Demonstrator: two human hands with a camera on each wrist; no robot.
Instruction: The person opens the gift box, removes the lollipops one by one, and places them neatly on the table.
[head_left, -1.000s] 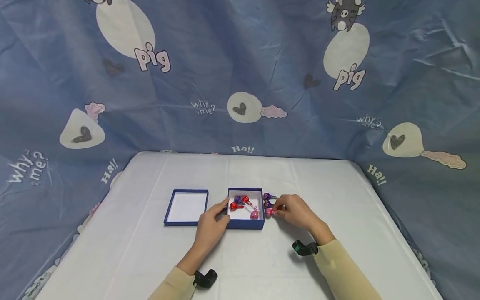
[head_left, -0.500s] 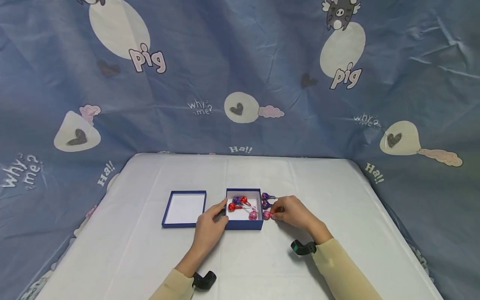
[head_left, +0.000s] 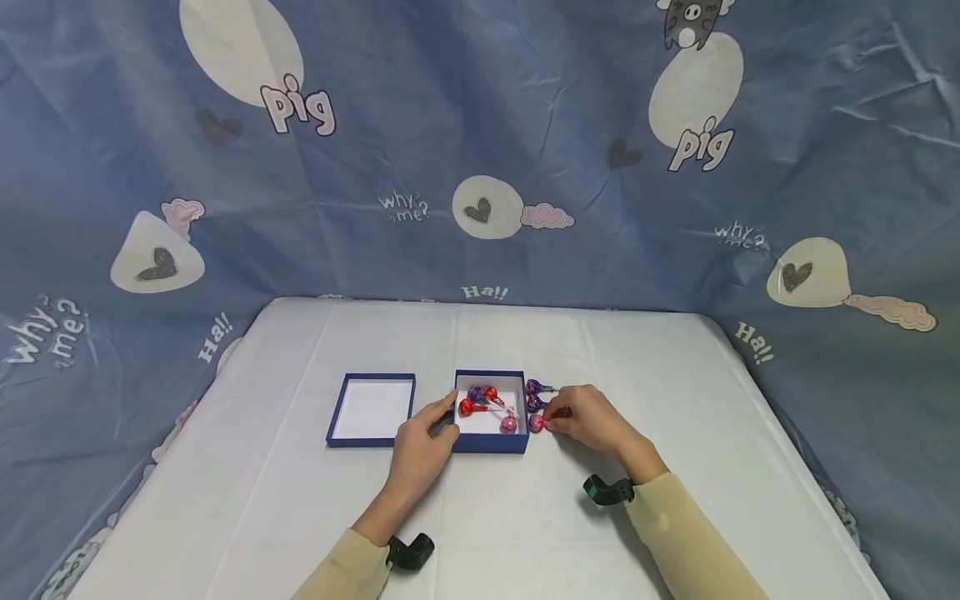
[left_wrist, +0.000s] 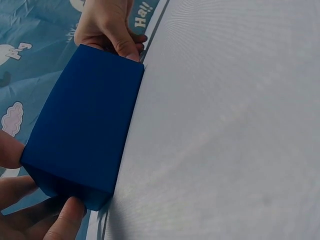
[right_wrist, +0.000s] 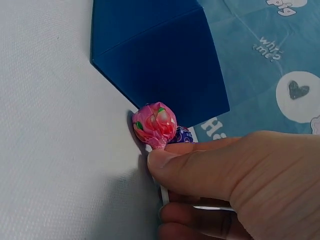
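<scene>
A blue box (head_left: pixel 491 444) with a white inside stands on the table in the head view, holding several red, purple and pink lollipops (head_left: pixel 508 424). My left hand (head_left: pixel 422 450) rests against its left wall, index finger and thumb spread apart along the side. To the right of the box, my right hand (head_left: pixel 596 419) pinches a pink lollipop (right_wrist: pixel 155 125) just below its wrapped head. That lollipop lies close beside the box's right wall. Two purple lollipops (head_left: pixel 535 395) lie behind it, one partly hidden by my right hand.
The matching blue-rimmed lid (head_left: pixel 371 444) lies white side up, left of the box. A white cloth (head_left: pixel 480 533) covers the table. A blue printed curtain (head_left: pixel 390 125) hangs behind and at the sides.
The head view shifts slightly. Both hands, the box and the lollipops stay almost in place; the pink lollipop stays between my right fingertips.
</scene>
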